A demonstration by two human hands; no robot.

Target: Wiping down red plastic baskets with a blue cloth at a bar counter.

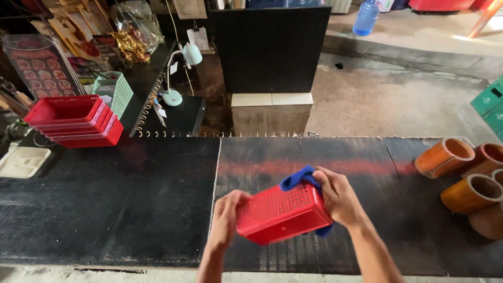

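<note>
You are holding a red plastic basket between both hands, lifted just above the dark table and tilted so its perforated bottom faces up toward you. Your left hand has its grip closed on the basket's left end, fingers curled over the edge. Your right hand is clamped on the right end, and its grip also pins a blue cloth against the basket; the cloth bunches up just above your right fingers and a bit of it hangs out below your right wrist.

Well off to the left of your left grip, at the far side of the table, sits a stack of red baskets of the same kind, nested one in another. Just behind that stack stands a pale green basket, and left of the stack, near the table's end, lies a white tray.

Well to the right of your right grip, several orange-brown cylindrical pots lie on their sides on the table, mouths facing you, touching one another.

Beyond the table, ahead of your grips, a small desk lamp stands on a lower black surface, and a blue water bottle stands far back on the concrete floor.
</note>
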